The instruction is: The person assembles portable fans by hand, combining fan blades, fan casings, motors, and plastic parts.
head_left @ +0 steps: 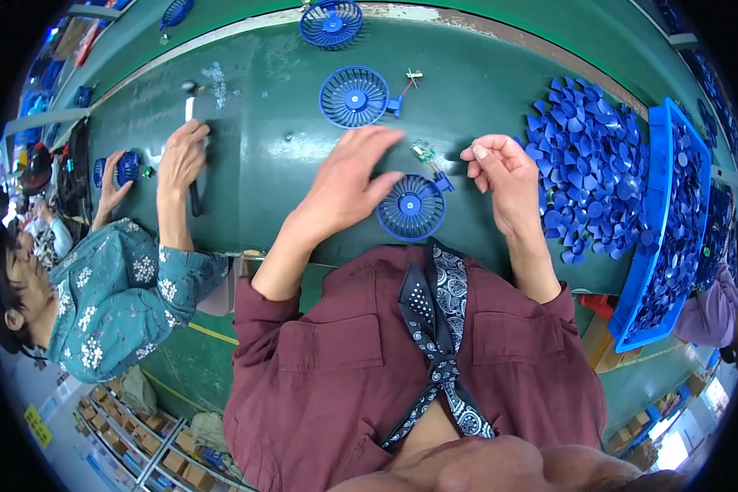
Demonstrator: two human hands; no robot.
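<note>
My left hand hovers over the green worktop with its fingers spread and nothing in them, slightly blurred. Just right of it lies a round blue fan housing with a slotted grille. A small green circuit board sits beyond its side bracket. My right hand is held right of the board, thumb and forefinger pressed together; whatever they hold, if anything, is too small to make out. Farther back rests a second blue fan housing, wired to another small circuit board.
To the right spreads a heap of blue fan blades, beside a blue tray full of more. Another fan housing is at the far edge. On the left a co-worker's hand grips a tool near smaller blue fan parts.
</note>
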